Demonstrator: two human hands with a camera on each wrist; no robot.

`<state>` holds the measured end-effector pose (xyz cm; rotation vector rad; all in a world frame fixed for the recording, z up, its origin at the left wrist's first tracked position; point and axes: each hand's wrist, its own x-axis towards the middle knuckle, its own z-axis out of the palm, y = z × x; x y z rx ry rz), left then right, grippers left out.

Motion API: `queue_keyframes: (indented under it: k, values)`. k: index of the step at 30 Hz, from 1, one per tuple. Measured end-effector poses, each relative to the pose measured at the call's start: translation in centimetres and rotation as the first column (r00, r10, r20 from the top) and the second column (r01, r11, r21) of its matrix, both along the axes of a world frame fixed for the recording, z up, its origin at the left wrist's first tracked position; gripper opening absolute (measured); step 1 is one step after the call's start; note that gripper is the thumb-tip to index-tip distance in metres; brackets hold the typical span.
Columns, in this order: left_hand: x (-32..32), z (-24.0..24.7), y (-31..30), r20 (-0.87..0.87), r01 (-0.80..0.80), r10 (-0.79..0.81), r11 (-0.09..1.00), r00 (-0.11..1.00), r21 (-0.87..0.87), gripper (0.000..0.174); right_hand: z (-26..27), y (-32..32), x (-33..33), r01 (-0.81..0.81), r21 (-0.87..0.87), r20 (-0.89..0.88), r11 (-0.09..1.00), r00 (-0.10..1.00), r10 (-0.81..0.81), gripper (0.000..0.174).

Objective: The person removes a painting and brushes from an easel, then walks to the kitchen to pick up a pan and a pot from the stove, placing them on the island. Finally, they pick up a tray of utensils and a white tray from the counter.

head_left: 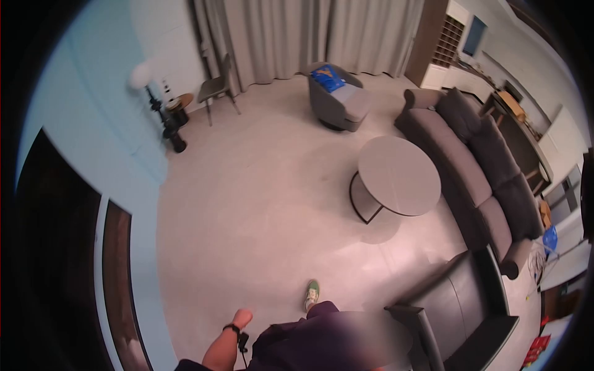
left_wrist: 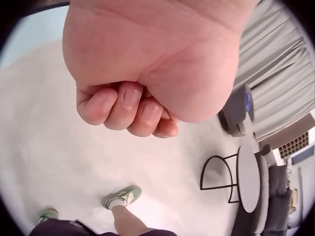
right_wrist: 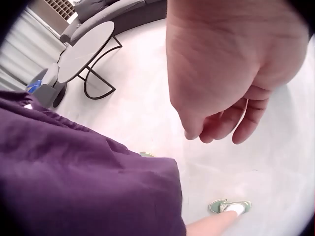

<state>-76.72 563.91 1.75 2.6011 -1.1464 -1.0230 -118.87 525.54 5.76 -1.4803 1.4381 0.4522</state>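
My left hand (head_left: 243, 318) hangs low at the side over the pale floor, with a dark band on its wrist. In the left wrist view its fingers (left_wrist: 130, 101) curl in against the palm, and nothing shows in them. The right hand (right_wrist: 231, 69) hangs beside purple shorts (right_wrist: 98, 167), its fingers loosely bent and holding nothing; in the head view it is hidden. Below are green shoes with white laces, one of them a shoe (head_left: 312, 294) ahead of the body.
Ahead right stands a round table (head_left: 399, 176) on a black frame, beside a long sofa (head_left: 451, 148). A black armchair (head_left: 464, 297) is close on the right. Farther off are a grey armchair (head_left: 322, 105) with a blue item, a chair (head_left: 216, 86) and a lamp (head_left: 141, 75).
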Motion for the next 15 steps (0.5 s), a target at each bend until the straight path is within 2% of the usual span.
queue_keyframes:
  k: [1,2,4,5,6,7,9,10,11,14,15]
  values:
    - [0.1,2.0,-0.8,-0.131,-0.168,0.174,0.984,0.976,0.051,0.015,0.7,-0.9,2.2,0.023,0.066,-0.024,0.998,0.999,-0.021,0.027]
    - [0.6,2.0,-0.5,-0.106,-0.074,0.081,0.995,0.991,0.068,0.013,4.4,-3.3,6.6,0.044,0.214,-0.084,0.976,0.996,-0.026,0.025]
    - [0.9,2.3,-0.2,-0.087,0.093,-0.085,0.991,0.993,0.092,0.013,0.0,-8.5,9.7,0.064,0.262,0.039,0.963,0.996,-0.077,0.038]
    - [1.3,2.7,-0.8,-0.082,0.172,-0.164,0.981,0.983,0.092,0.016,0.6,-11.2,12.8,0.057,0.200,0.063,0.978,0.996,-0.071,0.045]
    - [1.2,3.4,-1.8,-0.217,-0.077,0.100,0.991,0.971,0.111,0.018,0.3,-14.3,15.8,0.045,0.177,0.056,0.983,0.997,-0.056,0.045]
    - [1.8,3.9,-3.0,-0.335,-0.307,0.346,0.937,0.876,0.164,0.021,0.0,-16.9,19.1,0.076,0.120,0.148,0.990,0.985,-0.094,0.041]
    - [3.1,3.1,-4.4,-0.315,-0.401,0.391,0.915,0.865,0.036,0.024,-1.6,-21.6,25.6,0.034,-0.099,0.238,0.995,0.971,-0.010,0.025]
    - [5.3,2.4,-5.2,-0.316,-0.386,0.375,0.922,0.871,0.031,0.024,-0.9,-23.2,29.1,0.074,-0.175,0.294,0.982,0.955,-0.020,0.022]
    - [7.7,1.8,-5.9,-0.299,-0.346,0.339,0.938,0.892,0.030,0.023,-0.8,-24.8,32.4,0.084,-0.165,0.308,0.983,0.951,-0.030,0.021]
    - [16.1,-0.5,-8.2,-0.239,-0.234,0.232,0.972,0.943,0.022,0.020,1.0,-28.6,42.6,0.046,-0.089,0.294,0.995,0.956,-0.018,0.024]
    - [18.9,-1.1,-8.8,-0.222,-0.201,0.200,0.979,0.954,0.021,0.019,1.2,-29.5,45.5,0.056,0.028,0.301,0.998,0.952,-0.062,0.025]
